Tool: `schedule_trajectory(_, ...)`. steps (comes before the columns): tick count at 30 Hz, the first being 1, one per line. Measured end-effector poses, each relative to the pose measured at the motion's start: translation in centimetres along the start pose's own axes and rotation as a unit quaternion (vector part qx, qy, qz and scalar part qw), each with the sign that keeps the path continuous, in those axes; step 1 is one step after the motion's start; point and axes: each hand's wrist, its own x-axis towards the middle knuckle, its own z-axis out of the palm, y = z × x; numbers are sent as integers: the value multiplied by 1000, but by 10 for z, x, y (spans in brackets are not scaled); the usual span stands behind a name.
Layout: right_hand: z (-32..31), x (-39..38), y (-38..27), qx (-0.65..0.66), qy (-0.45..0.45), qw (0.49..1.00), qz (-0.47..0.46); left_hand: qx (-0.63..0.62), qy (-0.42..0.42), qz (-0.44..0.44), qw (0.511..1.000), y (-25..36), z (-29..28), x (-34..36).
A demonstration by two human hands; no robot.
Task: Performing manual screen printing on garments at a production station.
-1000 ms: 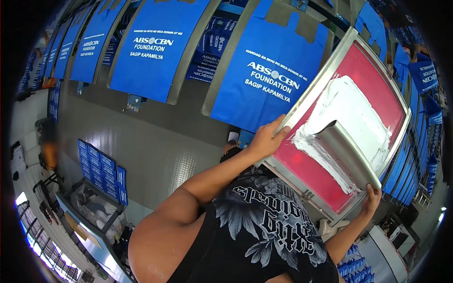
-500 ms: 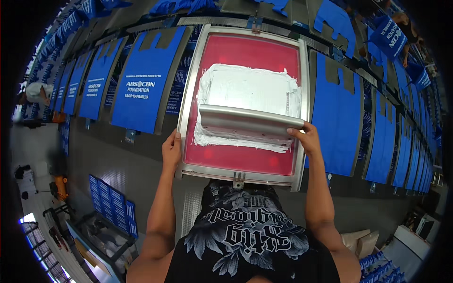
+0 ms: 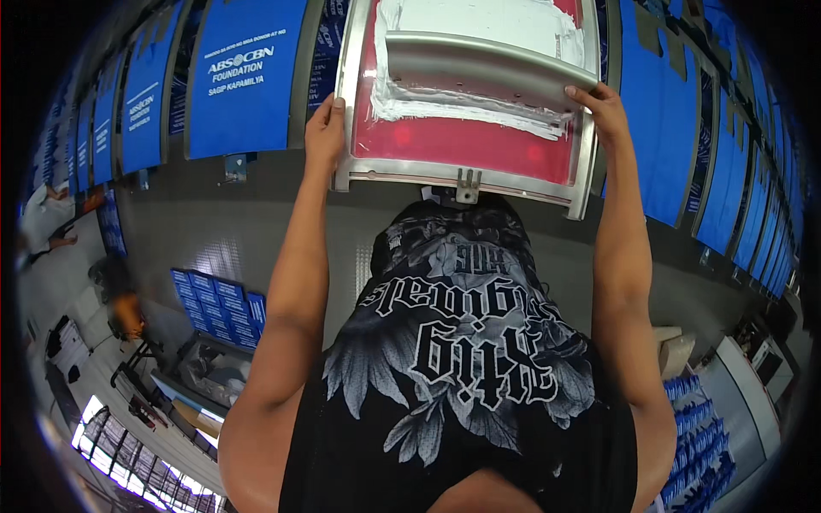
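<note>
A metal-edged screen-printing frame [image 3: 346,94] with red mesh [image 3: 462,150] lies in front of me, its far part cut off by the top of the picture. Thick white ink [image 3: 428,109] coats the mesh. Across it rests a long silver squeegee [image 3: 479,60], tilted slightly down to the right. My left hand [image 3: 325,132] is closed on the frame's left rail. On the opposite side my right hand [image 3: 605,111] is closed around the right rail, its thumb reaching inward to the squeegee's end. The fingers under the rails are hidden.
Blue printed bags [image 3: 244,77] lie on boards in a row at left, and plain blue ones [image 3: 654,120] at right. A metal clamp [image 3: 467,184] sits at the frame's near edge. A person [image 3: 44,218] is at far left. Stacked blue pieces [image 3: 218,303] stand behind my left arm.
My view has tilted down, so frame, squeegee and boards appear higher in the picture. Both hands stay on the frame, and the squeegee keeps about the same place on the mesh.
</note>
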Motion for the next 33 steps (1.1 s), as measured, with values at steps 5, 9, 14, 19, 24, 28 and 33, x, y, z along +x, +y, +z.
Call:
schedule_trajectory(5,11,-6,8,-1,7,1000,10,-3,-21,10,1000,-17,-4,9)
schedule_trajectory(9,11,-7,16,-10,14,1000,19,-10,-18,-4,1000,-18,-4,8)
schedule_trajectory(14,7,-9,13,-12,0,1000,23,89,1,39,995,-7,4,2)
schedule_trajectory(19,14,-47,-34,-371,-48,927,24,387,68,236,889,24,-2,-2)
schedule_trajectory(24,54,-88,-25,-548,-39,822,-147,482,-328,308,752,108,34,-8)
schedule_trajectory(28,34,-35,-53,-518,-56,838,-163,474,-283,341,761,131,60,47)
schedule_trajectory(33,34,66,-64,-610,49,757,-231,455,-144,382,791,125,99,118)
